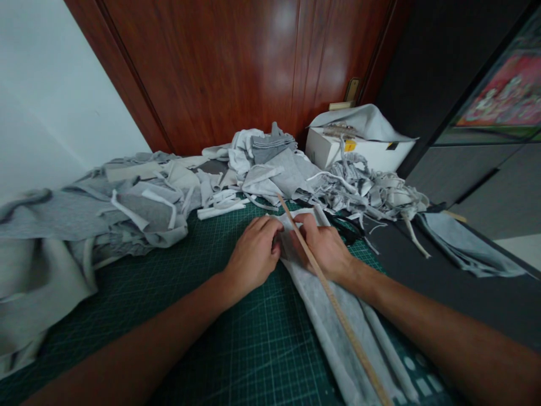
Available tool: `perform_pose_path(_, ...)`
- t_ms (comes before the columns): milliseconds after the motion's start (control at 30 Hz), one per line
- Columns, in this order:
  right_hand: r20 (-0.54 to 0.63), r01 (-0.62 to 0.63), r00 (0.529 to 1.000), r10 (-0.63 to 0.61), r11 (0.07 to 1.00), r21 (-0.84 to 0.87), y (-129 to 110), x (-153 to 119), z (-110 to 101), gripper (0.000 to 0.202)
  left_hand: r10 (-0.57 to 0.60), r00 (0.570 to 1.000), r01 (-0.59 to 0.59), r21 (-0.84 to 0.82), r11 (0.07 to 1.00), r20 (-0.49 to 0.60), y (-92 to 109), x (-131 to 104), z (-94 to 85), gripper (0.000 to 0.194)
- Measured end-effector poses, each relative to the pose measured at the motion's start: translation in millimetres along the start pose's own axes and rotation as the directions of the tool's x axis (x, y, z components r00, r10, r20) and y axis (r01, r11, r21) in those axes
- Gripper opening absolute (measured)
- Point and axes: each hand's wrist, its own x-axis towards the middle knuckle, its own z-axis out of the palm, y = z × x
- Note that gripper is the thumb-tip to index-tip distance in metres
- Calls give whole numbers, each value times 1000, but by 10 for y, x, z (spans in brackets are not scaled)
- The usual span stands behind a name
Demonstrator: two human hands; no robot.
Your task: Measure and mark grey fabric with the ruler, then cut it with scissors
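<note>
A long piece of grey fabric (315, 301) lies lengthwise on a green cutting mat (236, 344). Along it runs a thin wooden ruler (338, 310), slanting from the far end of the cloth towards the lower right. My left hand (253, 251) is closed at the fabric's left edge near its far end, fingertips curled and partly hidden. Close beside it, my right hand (324, 248) is closed around the ruler, over the cloth, with its thumb side partly in shadow.
Grey fabric scraps (143, 197) are heaped at the left and back. Tangled fabric strips (363, 186) lie at back right, before a white box (359, 149). Black-handled scissors (349, 228) sit just beyond my right hand. A brown door (236, 73) stands behind.
</note>
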Motion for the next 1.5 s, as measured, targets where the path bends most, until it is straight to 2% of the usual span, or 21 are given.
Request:
perform_pose_path(67, 29, 13, 1000, -12, 1000, -23, -7, 7, -13, 32, 35, 997, -38, 55, 998, 62, -6, 23, -46, 18)
perform_pose_path(167, 87, 46, 995, -42, 998, -44, -19, 8, -40, 30, 13, 992, -30, 138, 990, 123, -12, 25, -116, 15)
perform_pose_path(333, 160, 158, 976, -148, 986, -51, -27, 4, -64, 22, -15, 993, -8, 185, 983, 118, -45, -36, -174, 20)
perform_pose_path(533, 202, 242, 953, -228, 969, -49, -29, -3, -86, 19, -75, 993, 55, 211, 976, 86, -48, -47, -157, 16)
perform_pose_path(700, 185, 272, 947, -261, 962, -36, -20, -4, -53, 24, -125, 989, 105, 223, 969, 78, -30, -56, -124, 24)
perform_pose_path(833, 165, 273, 949, -270, 962, 2, -8, -2, -30, 31, -162, 984, 145, 198, 969, 72, -31, -64, -126, 43)
perform_pose_path(900, 135, 282, 949, -286, 958, 46, 0, 0, -29, 40, -154, 984, 136, 183, 974, 89, -33, -67, -134, 46)
perform_pose_path(1033, 96, 288, 949, -299, 951, 114, 20, 11, -18, 75, -129, 986, 109, 169, 980, 110, -24, -80, -141, 37)
perform_pose_path(1300, 121, 275, 946, -302, 940, 200, 74, 0, 3, 118, -152, 979, 127, 181, 975, 133, 0, -103, -137, 48)
perform_pose_path(1500, 128, 268, 937, -324, 906, 327, 102, -41, -39, 128, -142, 980, 115, 188, 975, 137, -18, -103, -122, 62)
